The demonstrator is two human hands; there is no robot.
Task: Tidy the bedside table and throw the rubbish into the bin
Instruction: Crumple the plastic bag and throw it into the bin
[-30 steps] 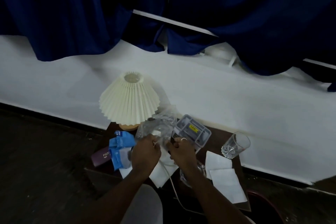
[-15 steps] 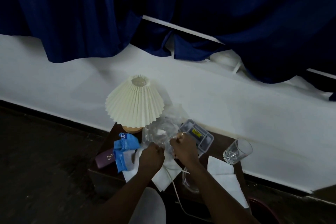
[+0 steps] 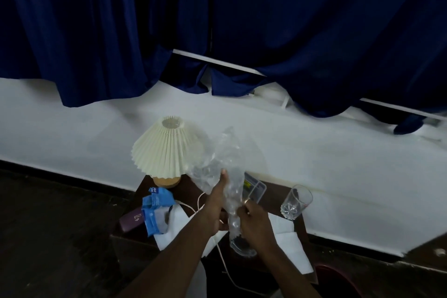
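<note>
lifted clear of the desk [image 3: 285,197] now, the clear plastic bag [image 3: 225,164] stands up between both hands, where a second ago it lay bunched low among the clutter by the lamp [image 3: 167,150]. the left hand [image 3: 216,203] has slid up its side, thumb raised and fingers [image 3: 223,178] pressed against the crinkled film, while the right hand [image 3: 251,218] has dropped to the bag's lower end, its fingers closed around the twisted neck just above a glass item [image 3: 242,247] lying near the front edge of the desk. earlier both hands worked close together at desk level; now they are set one above the other along the bag, which stretches tall in front of the white wall.

judging from this, the bag is gathered as rubbish and is ready to go to the bin; a dark red rim [image 3: 338,278] at the lower right may be that bin, though it is too dim to be sure. the rest of the desk is not yet tidied: the blue packet [image 3: 157,210], the dark case [image 3: 131,220], the white napkins [image 3: 290,244], the clear box [image 3: 254,189] and the drinking glass [image 3: 296,202] all lie where they did.
</note>
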